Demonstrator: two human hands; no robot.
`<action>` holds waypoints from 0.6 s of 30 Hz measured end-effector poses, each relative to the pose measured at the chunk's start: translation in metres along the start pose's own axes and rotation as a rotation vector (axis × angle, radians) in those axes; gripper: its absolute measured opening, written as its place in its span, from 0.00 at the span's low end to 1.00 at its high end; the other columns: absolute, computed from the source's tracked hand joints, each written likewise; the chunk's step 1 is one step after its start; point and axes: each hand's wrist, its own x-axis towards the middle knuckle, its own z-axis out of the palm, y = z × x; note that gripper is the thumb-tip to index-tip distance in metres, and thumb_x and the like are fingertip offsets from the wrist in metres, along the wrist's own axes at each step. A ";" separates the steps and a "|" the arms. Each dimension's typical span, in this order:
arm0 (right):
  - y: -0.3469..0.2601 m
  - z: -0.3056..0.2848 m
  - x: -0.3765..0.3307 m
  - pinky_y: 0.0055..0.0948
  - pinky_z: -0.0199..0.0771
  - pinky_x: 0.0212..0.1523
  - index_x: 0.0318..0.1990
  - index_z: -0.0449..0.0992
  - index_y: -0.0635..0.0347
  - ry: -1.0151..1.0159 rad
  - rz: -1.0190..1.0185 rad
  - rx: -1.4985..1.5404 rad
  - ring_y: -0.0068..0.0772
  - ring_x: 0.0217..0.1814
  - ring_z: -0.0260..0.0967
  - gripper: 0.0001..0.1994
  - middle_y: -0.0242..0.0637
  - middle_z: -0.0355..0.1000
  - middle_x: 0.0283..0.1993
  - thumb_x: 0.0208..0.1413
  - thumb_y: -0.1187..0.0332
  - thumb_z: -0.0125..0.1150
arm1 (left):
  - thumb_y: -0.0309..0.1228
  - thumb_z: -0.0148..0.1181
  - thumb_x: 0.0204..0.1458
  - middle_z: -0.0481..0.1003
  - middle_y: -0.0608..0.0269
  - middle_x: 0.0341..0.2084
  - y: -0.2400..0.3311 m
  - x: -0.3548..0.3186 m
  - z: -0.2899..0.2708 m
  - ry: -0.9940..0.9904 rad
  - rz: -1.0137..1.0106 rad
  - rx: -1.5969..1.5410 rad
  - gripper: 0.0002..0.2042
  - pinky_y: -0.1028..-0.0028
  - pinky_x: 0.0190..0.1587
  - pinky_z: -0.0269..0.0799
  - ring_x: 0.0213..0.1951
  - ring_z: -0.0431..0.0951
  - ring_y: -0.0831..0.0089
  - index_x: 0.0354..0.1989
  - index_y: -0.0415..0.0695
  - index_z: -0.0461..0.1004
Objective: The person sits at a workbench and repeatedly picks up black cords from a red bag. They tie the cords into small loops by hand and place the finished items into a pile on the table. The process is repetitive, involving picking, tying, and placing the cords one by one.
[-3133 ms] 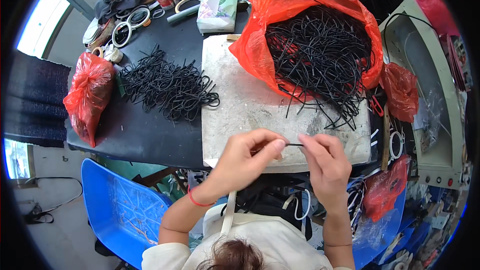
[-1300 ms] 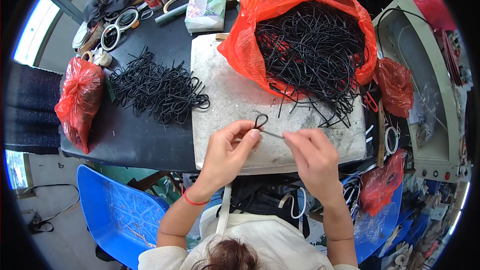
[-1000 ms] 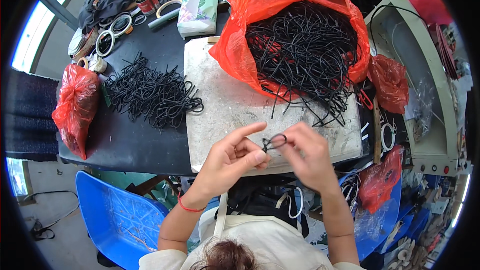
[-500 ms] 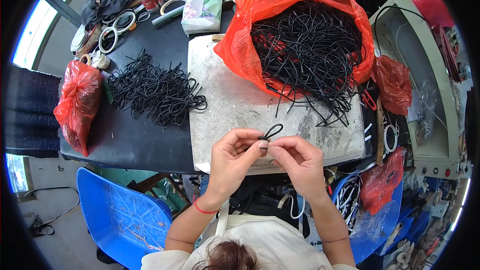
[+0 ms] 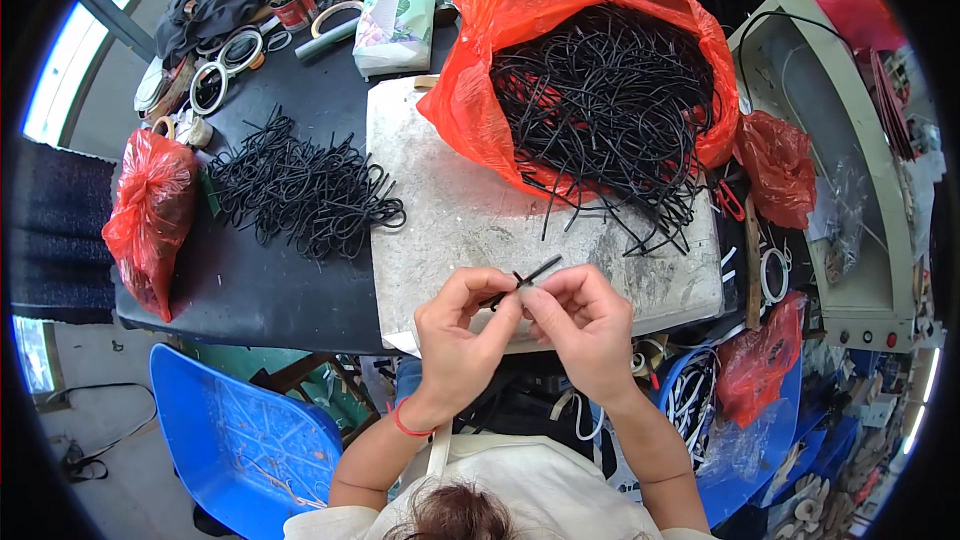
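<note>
Over the near edge of the pale worn board (image 5: 450, 240), both my hands hold one short black cord (image 5: 543, 269) between the fingertips. My left hand (image 5: 463, 325) pinches it with thumb and forefinger. Close against it, the thumb and forefinger of my right hand (image 5: 583, 322) pinch the cord too. A doubled end points up and right from my fingers; a small dark bit shows at the left fingertips. Whether it is knotted cannot be made out. Beyond my hands, an open red plastic bag (image 5: 470, 110) holds a tangle of straight black cords (image 5: 610, 100).
Looped black cords (image 5: 305, 185) lie heaped left of the board, beside a tied red bag (image 5: 150, 210). Tape rolls (image 5: 208, 88) and a tissue pack (image 5: 395, 25) sit farther back. Blue bins (image 5: 240, 430) flank me below the table. A grey metal machine (image 5: 870, 190) stands at the right.
The cord's round open loop has narrowed to a straight doubled end between my fingers. My right hand has shifted slightly left, closer to the left one. The whole view has shifted a little.
</note>
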 end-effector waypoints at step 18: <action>0.007 -0.010 0.015 0.12 0.58 0.27 0.32 0.69 0.63 -0.061 0.055 0.145 0.09 0.26 0.57 0.07 0.23 0.65 0.25 0.56 0.68 0.55 | 0.25 0.59 0.48 0.75 0.59 0.27 0.013 0.005 -0.008 -0.342 -0.326 0.038 0.12 0.80 0.33 0.71 0.31 0.74 0.81 0.40 0.36 0.68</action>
